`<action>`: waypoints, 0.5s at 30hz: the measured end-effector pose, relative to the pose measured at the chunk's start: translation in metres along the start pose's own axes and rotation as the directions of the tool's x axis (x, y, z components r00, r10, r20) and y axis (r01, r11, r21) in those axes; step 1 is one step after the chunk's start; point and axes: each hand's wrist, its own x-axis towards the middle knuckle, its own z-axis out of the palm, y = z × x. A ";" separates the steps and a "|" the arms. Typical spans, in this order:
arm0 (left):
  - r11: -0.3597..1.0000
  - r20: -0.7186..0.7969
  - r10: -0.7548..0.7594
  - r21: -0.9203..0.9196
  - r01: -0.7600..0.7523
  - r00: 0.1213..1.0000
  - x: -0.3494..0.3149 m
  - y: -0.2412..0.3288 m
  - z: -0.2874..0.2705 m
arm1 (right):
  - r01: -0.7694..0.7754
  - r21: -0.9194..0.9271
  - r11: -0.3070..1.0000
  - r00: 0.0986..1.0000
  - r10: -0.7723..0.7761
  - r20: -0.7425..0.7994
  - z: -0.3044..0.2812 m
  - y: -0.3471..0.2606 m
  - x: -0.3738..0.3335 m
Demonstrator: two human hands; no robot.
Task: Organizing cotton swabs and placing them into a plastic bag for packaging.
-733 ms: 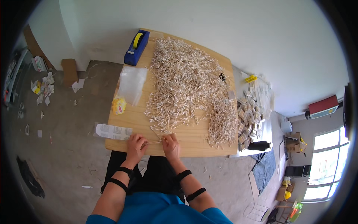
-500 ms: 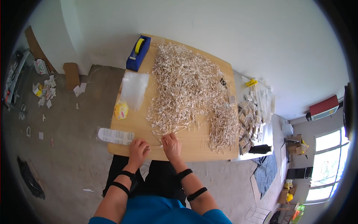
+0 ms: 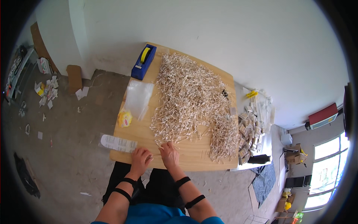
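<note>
While both hands rest at the near edge of the wooden tabletop [image 3: 194, 158], they hold one thin stick [image 3: 156, 155] between them. The left hand [image 3: 140, 158] is curled, with its fingertips pinching the left end of the stick. The right hand [image 3: 169, 155] is curled too, and its fingertips pinch the right end. The stick lies flat, just above the wood, close to the near edge.

Just past the right hand is a big pile of pale sticks [image 3: 188, 97]. It covers the middle of the tabletop and runs up to the far edge. A smaller, tighter pile of sticks [image 3: 223, 140] sits by the near right corner.

A blue tape holder [image 3: 143, 61] with a yellow roll stands at the far left corner. Near the left edge lies a clear plastic bag [image 3: 138, 97], flat on the wood. Just in front of it, nearer the person, is a small yellow packet [image 3: 125, 118]. A long clear bag with a white label [image 3: 117, 143] hangs over the near left corner, just beside the left hand.

Beside the right edge there is a heap of small paper packets [image 3: 248, 136], and a dark roll [image 3: 259, 159] lies near the near right corner.

Both forearms have black straps around them. The floor [image 3: 63, 149] to the left is grey, with scraps of paper on it.
</note>
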 end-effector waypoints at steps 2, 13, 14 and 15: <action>1.000 0.004 0.016 -0.020 -0.016 1.000 0.003 0.001 0.001 | -0.044 -0.057 0.997 0.999 0.045 0.029 0.014 0.006 0.003; 0.968 -0.036 -0.032 -0.248 0.022 0.999 0.002 0.009 -0.013 | 0.145 0.005 0.989 0.978 -0.143 -0.150 -0.040 -0.020 -0.032; 0.934 -0.026 -0.124 -0.341 0.108 0.992 0.004 0.020 -0.024 | 0.104 0.083 0.991 0.987 -0.092 -0.134 -0.046 -0.024 -0.041; 0.882 0.074 -0.175 -0.432 0.190 0.982 0.003 0.026 -0.030 | 0.061 0.161 0.985 0.992 -0.042 -0.115 -0.051 -0.028 -0.049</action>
